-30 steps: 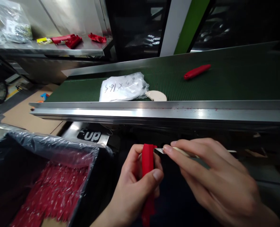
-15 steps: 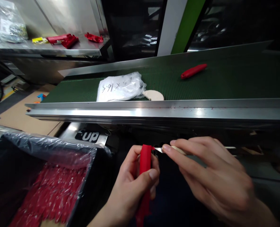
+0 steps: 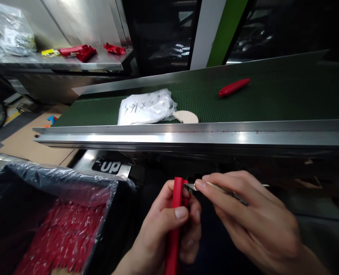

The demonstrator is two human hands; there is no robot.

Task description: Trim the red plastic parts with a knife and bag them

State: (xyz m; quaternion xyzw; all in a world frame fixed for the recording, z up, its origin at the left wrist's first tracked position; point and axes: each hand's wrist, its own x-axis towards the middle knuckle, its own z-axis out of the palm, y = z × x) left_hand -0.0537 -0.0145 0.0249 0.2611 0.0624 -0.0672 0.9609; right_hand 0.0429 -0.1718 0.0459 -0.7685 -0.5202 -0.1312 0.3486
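A long red plastic part point(image 3: 175, 225) stands nearly upright in my left hand point(image 3: 160, 221), whose fingers and thumb close round it. My right hand point(image 3: 255, 214) pinches a slim craft knife point(image 3: 215, 187) with a pale handle. The pointed blade meets the red part at a small lug near its top right edge; whether it cuts in I cannot tell. Both hands are in front of the conveyor, below its near rail. My left fingers partly hide the far side of the part.
The green conveyor belt point(image 3: 204, 103) carries a marked white plastic packet point(image 3: 146, 107), a cream disc piece point(image 3: 186, 117) and a red handle-shaped part point(image 3: 234, 87). At lower left, a plastic-lined black bin point(image 3: 112, 214) holds many red parts. Red shells point(image 3: 80, 52) lie on a metal shelf point(image 3: 106, 65).
The red part has turned slightly in my left hand, showing a narrower face. The blade tip has shifted a little lower at the lug, and my right hand has moved slightly left.
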